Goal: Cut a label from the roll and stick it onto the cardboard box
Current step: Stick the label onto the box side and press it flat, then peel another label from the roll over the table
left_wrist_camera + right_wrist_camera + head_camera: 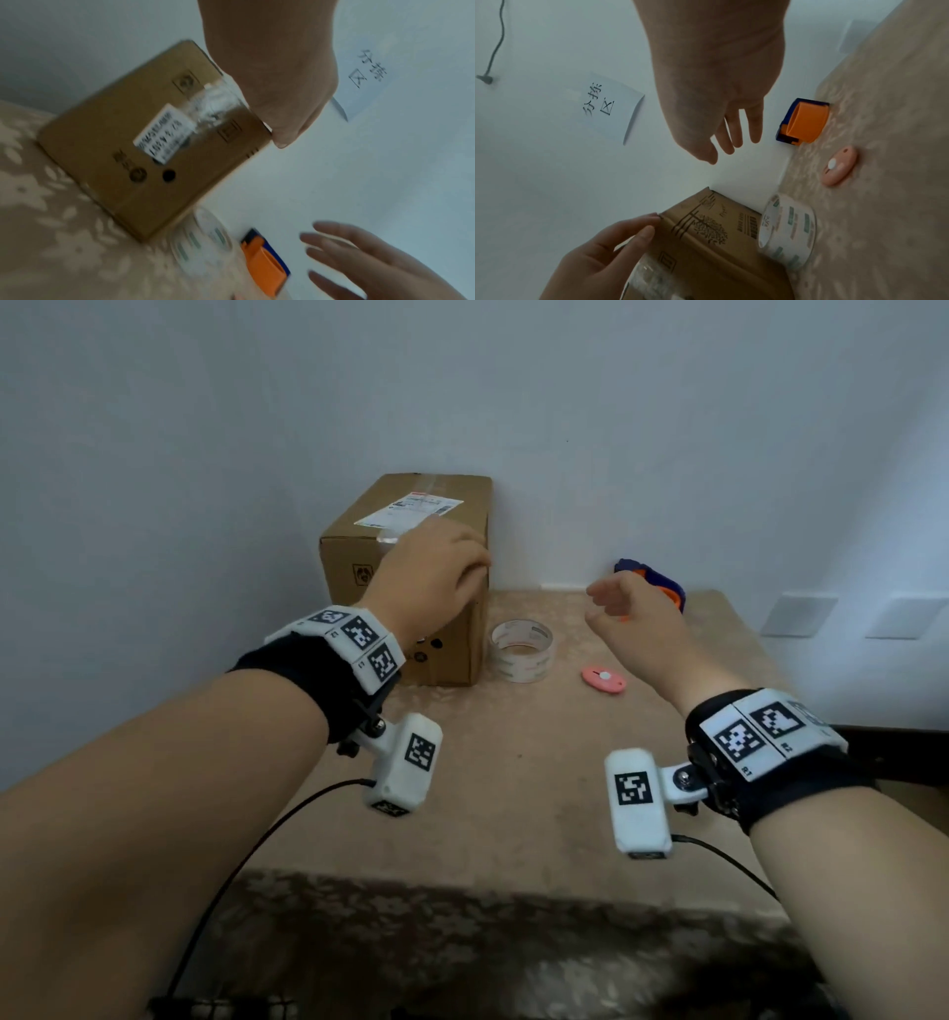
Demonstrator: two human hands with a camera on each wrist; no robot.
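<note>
A brown cardboard box stands at the back of the table against the wall, with a white shipping label on its top. My left hand rests on the box's top right front corner, fingers fairly straight along the edge. A clear roll with printed marks lies flat right of the box. My right hand hovers above the table behind the roll, fingers spread and holding nothing. In the left wrist view the box shows another white label on its side.
A pink oval cutter lies right of the roll. An orange and blue dispenser sits by the wall behind my right hand. A paper note hangs on the wall. The beige patterned table stretches toward me.
</note>
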